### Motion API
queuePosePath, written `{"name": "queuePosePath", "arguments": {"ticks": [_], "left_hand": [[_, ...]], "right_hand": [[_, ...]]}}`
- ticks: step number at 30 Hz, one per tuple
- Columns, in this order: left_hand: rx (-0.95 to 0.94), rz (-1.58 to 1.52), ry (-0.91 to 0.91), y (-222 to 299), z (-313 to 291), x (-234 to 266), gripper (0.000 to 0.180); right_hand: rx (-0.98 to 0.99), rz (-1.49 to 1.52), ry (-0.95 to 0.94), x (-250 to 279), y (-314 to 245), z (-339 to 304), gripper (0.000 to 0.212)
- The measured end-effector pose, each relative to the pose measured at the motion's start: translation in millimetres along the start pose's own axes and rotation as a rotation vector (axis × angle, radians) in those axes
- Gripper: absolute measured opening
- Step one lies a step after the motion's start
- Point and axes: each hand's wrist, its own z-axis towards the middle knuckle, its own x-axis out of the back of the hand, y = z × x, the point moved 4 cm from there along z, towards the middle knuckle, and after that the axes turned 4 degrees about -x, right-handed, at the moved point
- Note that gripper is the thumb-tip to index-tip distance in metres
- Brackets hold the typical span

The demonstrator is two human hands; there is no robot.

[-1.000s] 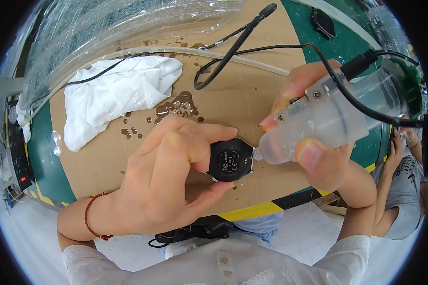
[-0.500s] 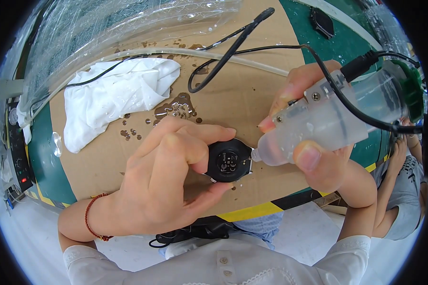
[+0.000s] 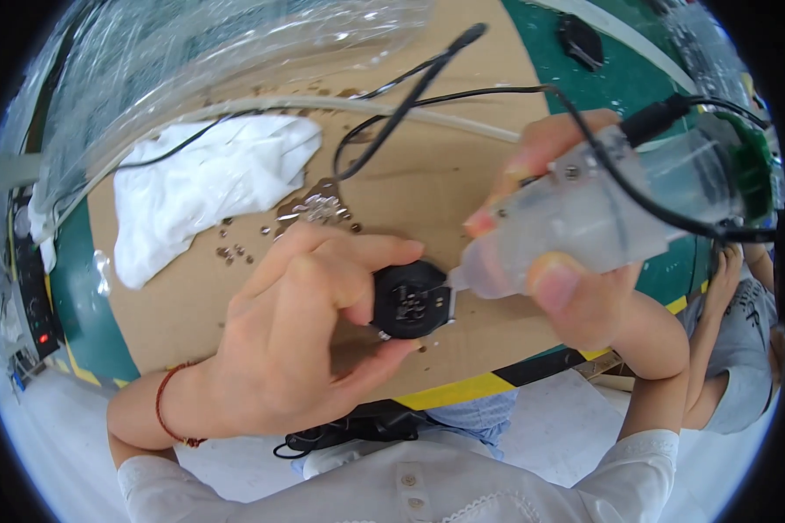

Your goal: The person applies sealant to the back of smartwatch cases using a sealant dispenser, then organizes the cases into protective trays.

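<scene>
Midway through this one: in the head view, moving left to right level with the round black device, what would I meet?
Black control box with a red light → left hand → round black device → translucent bottle's tapered tip → right hand → another person's hand.

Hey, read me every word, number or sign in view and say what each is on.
Nothing reads clearly enough to quote.
Black watch case in the left hand: pale print and symbols on its back, too small and blurred.
Grey shirt at right: dark print, too blurred.
Black control box at far left: any markings too small.
</scene>
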Motion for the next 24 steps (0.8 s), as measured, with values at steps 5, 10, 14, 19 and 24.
{"name": "queuePosePath", "arguments": {"ticks": [5,10,14,19,24], "left_hand": [[0.050,-0.033,0.095,0,-7,0,0.047],[0.019,0.010,0.056,0,-1,-3,0.050],[0.016,0.009,0.057,3,-1,1,0.050],[0.033,-0.028,0.088,0,-3,-5,0.050],[0.086,-0.013,0.066,1,-8,2,0.050]], "right_hand": [[-0.095,0.008,0.061,6,6,-8,0.056],[-0.050,0.097,0.204,3,14,-11,0.019],[-0.037,0.099,0.265,5,6,-7,0.020],[-0.079,0.063,0.218,3,10,-8,0.022],[-0.143,0.149,0.151,-6,15,-4,0.024]]}}
